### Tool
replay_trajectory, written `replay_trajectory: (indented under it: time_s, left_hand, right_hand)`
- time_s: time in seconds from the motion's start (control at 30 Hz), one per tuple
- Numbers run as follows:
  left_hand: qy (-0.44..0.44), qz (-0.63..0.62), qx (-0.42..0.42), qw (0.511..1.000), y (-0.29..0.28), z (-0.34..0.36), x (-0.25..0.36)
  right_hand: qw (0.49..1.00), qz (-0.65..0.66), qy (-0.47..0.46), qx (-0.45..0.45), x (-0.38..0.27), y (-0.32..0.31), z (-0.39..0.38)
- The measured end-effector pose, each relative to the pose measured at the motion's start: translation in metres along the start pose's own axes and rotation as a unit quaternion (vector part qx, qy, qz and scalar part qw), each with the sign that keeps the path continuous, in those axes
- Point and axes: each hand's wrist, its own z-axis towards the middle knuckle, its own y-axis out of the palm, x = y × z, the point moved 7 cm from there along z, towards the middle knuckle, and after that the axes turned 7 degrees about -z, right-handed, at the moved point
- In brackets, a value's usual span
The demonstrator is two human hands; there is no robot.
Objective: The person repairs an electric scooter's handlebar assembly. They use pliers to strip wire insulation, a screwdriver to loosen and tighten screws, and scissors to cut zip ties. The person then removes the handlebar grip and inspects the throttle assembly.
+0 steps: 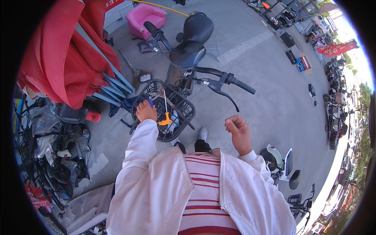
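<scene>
In the basket [190, 105], the orange tool [166, 119] points shaft-away, just right of the left hand [146, 112] gripping something blue [150, 102] — the right hand [239, 132], fingers narrow, hangs farther right.

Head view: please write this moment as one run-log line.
left hand: at basket, holding small blue item | right hand: off handlebar | basket: orange-handled tool inside

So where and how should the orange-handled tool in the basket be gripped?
Probably by its orange handle, coming from above on the near side: that broad end lies closest, while the thin shaft points away.
</scene>
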Motion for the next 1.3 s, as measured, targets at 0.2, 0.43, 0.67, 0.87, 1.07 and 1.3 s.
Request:
replay_trajectory:
  time_s: [0.2, 0.43, 0.67, 0.87, 1.07, 1.3]
  left_hand:
    - [0.012, 0.017, -0.007, 1.000, 0.002, -0.001, 0.003]
    - [0.011, 0.010, 0.006, 1.000, -0.013, -0.002, 0.015]
    - [-0.055, -0.626, -0.268, 0.730, -0.012, -0.030, 0.149]
    - [-0.149, -0.784, -0.406, 0.445, -0.037, -0.069, 0.261]
    - [-0.138, -0.740, -0.311, 0.581, -0.019, -0.068, 0.250]
    - [-0.144, -0.792, -0.370, 0.464, -0.027, -0.066, 0.277]
  right_hand:
    - [0.998, -0.031, -0.029, 0.036, -0.010, -0.022, 0.007]
    - [0.993, -0.058, -0.087, 0.053, -0.022, -0.052, 0.036]
    - [0.902, -0.345, -0.235, 0.111, -0.073, -0.066, 0.086]
    - [0.785, -0.517, -0.336, 0.062, -0.092, -0.042, 0.127]
    - [0.815, -0.512, -0.266, -0.045, -0.079, -0.028, 0.141]
    - [0.814, -0.518, -0.255, -0.072, -0.063, -0.032, 0.160]
